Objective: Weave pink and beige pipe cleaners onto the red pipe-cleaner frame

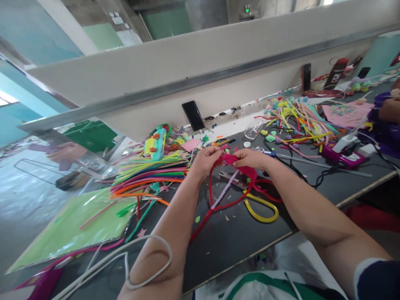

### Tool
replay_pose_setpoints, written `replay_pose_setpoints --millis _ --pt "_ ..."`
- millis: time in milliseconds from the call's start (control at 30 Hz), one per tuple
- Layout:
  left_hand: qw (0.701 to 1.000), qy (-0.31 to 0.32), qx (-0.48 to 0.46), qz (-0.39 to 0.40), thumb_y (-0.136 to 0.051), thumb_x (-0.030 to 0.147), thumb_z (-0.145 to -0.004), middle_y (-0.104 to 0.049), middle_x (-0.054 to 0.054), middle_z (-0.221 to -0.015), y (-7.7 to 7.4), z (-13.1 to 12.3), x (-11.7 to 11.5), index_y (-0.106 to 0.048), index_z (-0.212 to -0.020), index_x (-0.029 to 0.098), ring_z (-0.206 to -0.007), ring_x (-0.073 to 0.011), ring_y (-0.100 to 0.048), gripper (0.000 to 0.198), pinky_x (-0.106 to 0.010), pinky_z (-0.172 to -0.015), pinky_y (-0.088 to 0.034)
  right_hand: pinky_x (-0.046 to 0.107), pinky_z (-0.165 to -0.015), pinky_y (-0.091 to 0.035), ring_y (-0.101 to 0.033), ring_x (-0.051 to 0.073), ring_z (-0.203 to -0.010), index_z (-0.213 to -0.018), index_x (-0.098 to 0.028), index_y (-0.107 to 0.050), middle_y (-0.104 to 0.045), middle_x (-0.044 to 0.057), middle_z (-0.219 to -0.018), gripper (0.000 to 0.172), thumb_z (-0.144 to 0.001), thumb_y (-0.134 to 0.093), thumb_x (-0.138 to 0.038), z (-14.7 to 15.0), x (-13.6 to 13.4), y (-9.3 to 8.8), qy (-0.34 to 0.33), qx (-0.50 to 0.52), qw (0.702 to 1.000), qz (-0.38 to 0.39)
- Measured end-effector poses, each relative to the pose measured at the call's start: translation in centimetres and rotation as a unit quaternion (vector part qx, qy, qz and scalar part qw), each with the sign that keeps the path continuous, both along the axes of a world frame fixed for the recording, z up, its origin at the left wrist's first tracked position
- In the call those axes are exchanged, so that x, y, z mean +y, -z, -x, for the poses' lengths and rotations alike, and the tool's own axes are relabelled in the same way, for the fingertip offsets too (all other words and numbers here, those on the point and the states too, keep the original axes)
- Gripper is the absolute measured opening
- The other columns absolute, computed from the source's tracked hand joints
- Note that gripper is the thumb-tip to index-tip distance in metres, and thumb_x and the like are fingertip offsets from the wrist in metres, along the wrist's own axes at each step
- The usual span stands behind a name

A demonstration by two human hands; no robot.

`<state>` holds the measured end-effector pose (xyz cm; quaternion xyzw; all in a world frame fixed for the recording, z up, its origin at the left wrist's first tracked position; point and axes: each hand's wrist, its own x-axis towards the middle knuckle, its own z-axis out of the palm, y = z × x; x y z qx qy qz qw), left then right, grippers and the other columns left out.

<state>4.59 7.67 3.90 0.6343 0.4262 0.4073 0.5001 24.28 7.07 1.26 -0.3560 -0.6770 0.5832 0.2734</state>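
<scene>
The fuzzy loop [229, 205] is red, the strand [225, 189] lilac, the tabletop [215, 254] dark grey

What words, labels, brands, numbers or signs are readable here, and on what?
None can be read for certain.
Dark bottle with red cap: pale label, too small and blurred to read.
Green lit sign in the background: too small to make out.
Black phone: dark screen, no legible text.
Held red fuzzy stems: no lettering visible.

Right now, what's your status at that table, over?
Left hand, right hand: pinching red fuzzy stems. Yellow loop: close by. White cable: crossing in front of left forearm.
</scene>
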Motion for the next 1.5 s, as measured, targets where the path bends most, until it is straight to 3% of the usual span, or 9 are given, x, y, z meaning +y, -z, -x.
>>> replay_pose_setpoints --millis 100,233,433,700,900,1067,1333,1500 --pt "0.999 0.028 0.005 0.013 -0.076 0.03 -0.062 -0.064 0.0 -0.064 0.2 0.2 0.1 -0.06 -0.079 0.014 -0.056 -0.0118 -0.06 0.028 -0.024 -0.059 -0.048 0.018 -0.049 -0.044 -0.057 0.01 -0.05 -0.078 -0.017 -0.059 -0.058 -0.005 -0.057 0.018 -0.069 -0.068 -0.03 0.0 0.0 0.1 -0.002 -0.007 1.0 0.02" --pt "1.0 0.017 0.019 0.016 -0.079 0.031 -0.059 -0.062 0.001 -0.06 0.6 0.5 0.5 -0.059 -0.075 0.013 -0.054 -0.0112 -0.058 0.031 -0.023 -0.057 -0.047 0.021 -0.053 -0.046 -0.062 0.013 -0.057 -0.082 -0.017 -0.06 -0.066 -0.001 -0.067 0.03 -0.072 -0.067 -0.044 -0.2 -0.1 -0.1 -0.014 0.02 0.998 0.054" --pt "0.999 0.009 0.024 0.027 -0.079 0.032 -0.058 -0.063 0.001 -0.061 0.9 0.7 0.8 -0.059 -0.077 0.013 -0.053 -0.0113 -0.059 0.033 -0.025 -0.057 -0.048 0.021 -0.053 -0.043 -0.06 0.014 -0.06 -0.079 -0.016 -0.066 -0.069 0.001 -0.069 0.038 -0.072 -0.066 -0.053 -0.3 0.2 0.1 0.051 0.026 0.996 0.063" --pt "0.999 0.018 0.008 0.032 -0.079 0.032 -0.059 -0.064 0.0 -0.061 1.0 0.9 0.9 -0.058 -0.076 0.012 -0.053 -0.0113 -0.059 0.033 -0.024 -0.056 -0.048 0.025 -0.052 -0.044 -0.058 0.014 -0.053 -0.072 -0.017 -0.066 -0.067 0.001 -0.061 0.027 -0.07 -0.071 -0.043 -0.4 0.2 0.4 0.058 0.028 0.991 0.121" --pt "0.999 0.026 0.003 0.044 -0.078 0.031 -0.06 -0.062 0.001 -0.057 1.3 0.4 0.5 -0.058 -0.074 0.012 -0.053 -0.0123 -0.06 0.03 -0.026 -0.057 -0.051 0.022 -0.053 -0.044 -0.057 0.011 -0.054 -0.074 -0.016 -0.067 -0.068 0.0 -0.065 0.019 -0.069 -0.071 -0.034 -0.3 0.4 0.4 0.057 0.029 0.993 0.102" --pt "0.999 0.026 0.006 0.039 -0.079 0.03 -0.059 -0.06 0.002 -0.055 1.8 0.0 0.5 -0.058 -0.072 0.013 -0.05 -0.0122 -0.058 0.03 -0.026 -0.053 -0.05 0.021 -0.053 -0.044 -0.058 0.01 -0.054 -0.078 -0.014 -0.067 -0.068 0.0 -0.065 0.024 -0.069 -0.072 -0.036 -0.1 0.2 0.4 0.021 0.04 0.995 0.092" --pt "0.998 0.038 -0.013 0.046 -0.078 0.03 -0.06 -0.06 0.001 -0.054 2.1 0.1 0.8 -0.057 -0.073 0.013 -0.05 -0.0118 -0.058 0.03 -0.025 -0.052 -0.05 0.025 -0.06 -0.051 -0.063 0.014 -0.059 -0.085 -0.014 -0.066 -0.071 0.003 -0.068 0.03 -0.071 -0.071 -0.041 0.2 0.4 0.9 0.027 0.075 0.989 0.123" --pt "0.998 0.039 -0.018 0.048 -0.08 0.031 -0.059 -0.06 0.001 -0.054 2.1 0.1 0.8 -0.058 -0.072 0.013 -0.05 -0.012 -0.059 0.032 -0.025 -0.052 -0.05 0.024 -0.058 -0.052 -0.063 0.013 -0.055 -0.082 -0.013 -0.067 -0.07 0.004 -0.064 0.025 -0.069 -0.073 -0.033 0.5 0.6 1.2 0.027 0.088 0.986 0.141"
